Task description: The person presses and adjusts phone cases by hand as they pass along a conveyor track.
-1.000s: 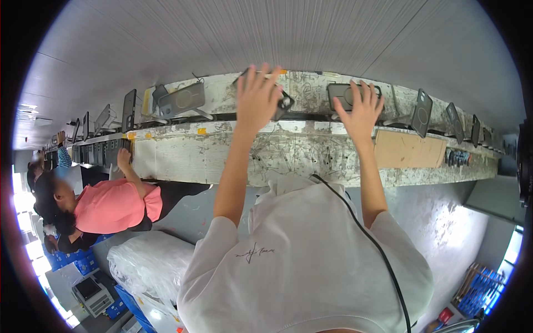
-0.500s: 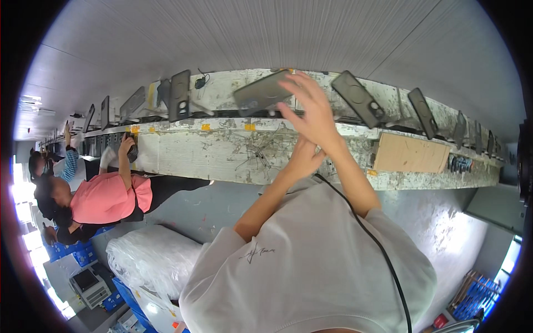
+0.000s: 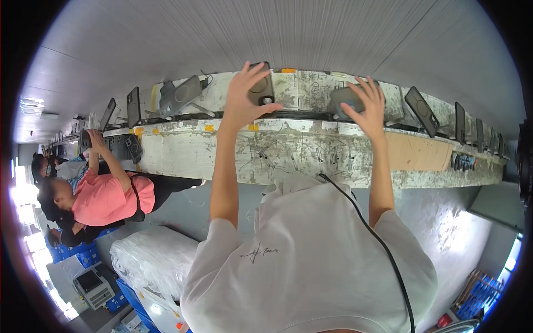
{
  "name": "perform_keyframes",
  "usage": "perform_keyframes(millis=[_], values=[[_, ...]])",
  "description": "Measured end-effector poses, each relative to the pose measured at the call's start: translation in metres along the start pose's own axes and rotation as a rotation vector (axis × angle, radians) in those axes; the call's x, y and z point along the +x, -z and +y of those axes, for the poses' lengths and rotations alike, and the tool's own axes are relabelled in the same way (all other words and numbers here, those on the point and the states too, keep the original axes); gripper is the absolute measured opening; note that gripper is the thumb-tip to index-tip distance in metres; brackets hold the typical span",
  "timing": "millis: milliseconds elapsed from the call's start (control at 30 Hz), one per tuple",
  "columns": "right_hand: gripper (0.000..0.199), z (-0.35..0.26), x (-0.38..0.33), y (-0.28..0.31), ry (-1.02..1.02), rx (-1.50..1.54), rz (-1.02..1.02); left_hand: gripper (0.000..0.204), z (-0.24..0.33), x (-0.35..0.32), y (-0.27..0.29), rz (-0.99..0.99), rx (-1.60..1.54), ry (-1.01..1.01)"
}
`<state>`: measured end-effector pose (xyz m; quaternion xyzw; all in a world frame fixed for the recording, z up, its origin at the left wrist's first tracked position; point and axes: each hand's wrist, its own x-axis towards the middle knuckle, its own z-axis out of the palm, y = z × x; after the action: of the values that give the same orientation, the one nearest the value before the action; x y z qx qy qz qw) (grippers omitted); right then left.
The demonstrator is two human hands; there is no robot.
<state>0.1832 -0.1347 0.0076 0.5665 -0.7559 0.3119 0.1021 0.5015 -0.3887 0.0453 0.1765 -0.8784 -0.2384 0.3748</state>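
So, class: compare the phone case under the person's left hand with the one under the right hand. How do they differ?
The left hand lies on a dark phone case whose ring marking and camera hole show beside the thumb; the right hand hides most of its grey phone case, with no ring visible. The left case stands upright in the picture; the right case lies more crosswise. Both are dark cases resting on the worn bench.

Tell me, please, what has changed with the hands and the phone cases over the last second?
Half a second ago both hands met near the middle, lifting one dark phone case off the bench. Now they have spread apart again: the left hand lies on a dark ringed phone case, the right hand on another dark case. The scuffed white bench and the co-worker in pink stayed put.
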Motion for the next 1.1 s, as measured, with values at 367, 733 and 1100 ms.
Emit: perform_keyframes(millis=[367,733,1100], values=[[0.051,-0.053,0.013,0.037,-0.028,0.578,0.118,0.111,0.072,0.020,-0.144,-0.272,-0.021,0.111],[0.055,-0.137,0.043,-0.096,0.055,-0.040,0.058,0.018,0.122,-0.109,-0.083,-0.127,-0.672,0.636],[0.060,0.011,-0.006,0.002,-0.077,0.008,0.087,0.095,0.008,0.014,-0.017,-0.174,0.210,0.110]])
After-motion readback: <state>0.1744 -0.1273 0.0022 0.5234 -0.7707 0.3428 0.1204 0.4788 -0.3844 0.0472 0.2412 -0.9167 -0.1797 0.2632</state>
